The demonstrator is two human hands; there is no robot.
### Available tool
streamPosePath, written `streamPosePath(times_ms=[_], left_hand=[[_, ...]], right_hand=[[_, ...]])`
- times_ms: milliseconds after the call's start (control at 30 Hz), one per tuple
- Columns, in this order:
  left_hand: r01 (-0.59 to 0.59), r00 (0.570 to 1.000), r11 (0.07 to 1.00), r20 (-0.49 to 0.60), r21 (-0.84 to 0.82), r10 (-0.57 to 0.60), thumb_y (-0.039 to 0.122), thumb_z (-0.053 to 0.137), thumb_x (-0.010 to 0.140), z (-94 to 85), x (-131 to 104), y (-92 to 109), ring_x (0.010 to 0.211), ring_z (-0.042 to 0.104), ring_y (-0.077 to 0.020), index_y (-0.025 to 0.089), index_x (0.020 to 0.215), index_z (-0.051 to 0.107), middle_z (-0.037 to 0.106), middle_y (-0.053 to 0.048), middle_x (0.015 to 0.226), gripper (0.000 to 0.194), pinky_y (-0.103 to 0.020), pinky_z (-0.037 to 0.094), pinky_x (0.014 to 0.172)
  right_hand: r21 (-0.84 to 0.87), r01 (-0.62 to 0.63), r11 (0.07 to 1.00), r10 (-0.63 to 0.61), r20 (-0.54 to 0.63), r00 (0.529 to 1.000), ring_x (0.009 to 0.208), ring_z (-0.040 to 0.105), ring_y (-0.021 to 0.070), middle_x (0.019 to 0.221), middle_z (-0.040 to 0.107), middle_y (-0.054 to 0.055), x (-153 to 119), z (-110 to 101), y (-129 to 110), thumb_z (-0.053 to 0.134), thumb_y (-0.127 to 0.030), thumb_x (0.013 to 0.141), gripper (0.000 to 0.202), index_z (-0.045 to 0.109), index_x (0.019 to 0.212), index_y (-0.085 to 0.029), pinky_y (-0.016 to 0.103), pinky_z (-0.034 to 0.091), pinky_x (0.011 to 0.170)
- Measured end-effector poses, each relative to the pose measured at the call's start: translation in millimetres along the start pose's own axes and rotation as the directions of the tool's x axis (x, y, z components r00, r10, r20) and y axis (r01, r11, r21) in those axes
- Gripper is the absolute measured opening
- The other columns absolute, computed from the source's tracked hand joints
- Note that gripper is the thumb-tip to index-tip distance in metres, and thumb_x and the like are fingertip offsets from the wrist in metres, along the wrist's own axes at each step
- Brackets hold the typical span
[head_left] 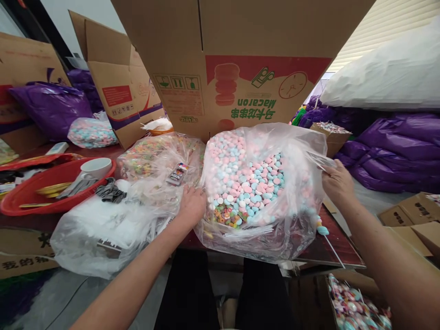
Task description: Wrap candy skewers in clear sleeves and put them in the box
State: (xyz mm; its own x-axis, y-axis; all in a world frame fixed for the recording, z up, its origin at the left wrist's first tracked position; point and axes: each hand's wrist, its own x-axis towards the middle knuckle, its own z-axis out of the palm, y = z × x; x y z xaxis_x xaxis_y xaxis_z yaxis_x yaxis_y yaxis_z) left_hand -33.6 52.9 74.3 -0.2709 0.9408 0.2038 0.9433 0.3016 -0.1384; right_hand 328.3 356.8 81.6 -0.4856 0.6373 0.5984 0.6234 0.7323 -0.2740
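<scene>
A large clear plastic bag (299, 229) lies on the table in front of me, its mouth spread toward me. Inside are pink, blue and white candies (263, 183), with small ring-shaped candies (228, 215) in orange, green and yellow at the lower left. Thin white sticks (249, 231) rest along the front of the bag. My right hand (338, 181) is closed on the bag's right edge, close to some white sticks. At the left edge, my left hand (193, 204) has its fingers curled against the plastic; its fingertips are partly hidden.
A tall Macaron carton (185, 55) stands behind the bag. To the left are a bag of ring candies (144, 156), a red basin (55, 208) and a white plastic bag (82, 233). A candy stick (332, 247) lies at the table's right edge, above a box of wrapped candies (357, 302).
</scene>
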Motion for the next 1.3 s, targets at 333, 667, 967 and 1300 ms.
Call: streamPosePath(times_ms=[333,667,967,1300], left_hand=[[-0.051,0.984,0.996,0.174,0.079,0.037,0.023,0.049,0.086,4.0,18.6,4.7,0.109,0.058,-0.0354,0.013,0.103,0.072,0.068,-0.019,0.108,0.03,-0.057,0.021,0.108],[-0.081,0.996,0.996,-0.029,0.022,0.081,0.032,0.04,0.093,-49.5,28.9,27.5,0.11,0.058,-0.0315,0.017,0.103,0.07,0.068,-0.014,0.109,0.035,-0.052,0.035,0.102],[-0.157,0.961,0.905,-0.274,-0.395,0.047,0.051,0.054,0.086,-76.2,101.1,85.4,0.145,0.024,-0.0325,0.014,0.149,0.022,0.025,-0.019,0.157,0.08,-0.047,0.03,0.112],[-0.023,0.999,0.931,0.026,-0.365,0.035,0.046,0.061,0.079,-45.2,164.9,118.1,0.138,0.031,-0.0338,0.027,0.143,0.039,0.037,-0.011,0.152,0.07,-0.052,0.033,0.108]], right_hand=[[0.347,-0.093,0.933,0.094,0.015,0.995,0.127,0.054,0.0273,0.139,0.057,0.001,0.5,17.7,-85.1,0.047,-0.033,0.09,0.039,0.065,0.123,-0.028,0.047,0.034,0.116],[0.11,-0.011,0.994,-0.021,0.283,0.959,0.124,0.057,0.0232,0.139,0.057,0.008,-0.6,77.4,-138.6,0.041,-0.014,0.088,0.046,0.06,0.13,-0.018,0.037,0.046,0.103],[0.061,0.136,0.989,-0.149,0.369,0.918,0.1,0.063,0.0226,0.108,0.073,0.008,2.9,74.2,-161.4,0.045,-0.013,0.09,0.038,0.065,0.122,-0.02,0.032,0.047,0.088],[0.178,0.288,0.941,-0.333,0.333,0.882,0.103,0.065,0.0201,0.118,0.068,0.009,-14.3,69.2,-167.3,0.043,-0.008,0.09,0.036,0.067,0.114,-0.019,0.031,0.049,0.088]])
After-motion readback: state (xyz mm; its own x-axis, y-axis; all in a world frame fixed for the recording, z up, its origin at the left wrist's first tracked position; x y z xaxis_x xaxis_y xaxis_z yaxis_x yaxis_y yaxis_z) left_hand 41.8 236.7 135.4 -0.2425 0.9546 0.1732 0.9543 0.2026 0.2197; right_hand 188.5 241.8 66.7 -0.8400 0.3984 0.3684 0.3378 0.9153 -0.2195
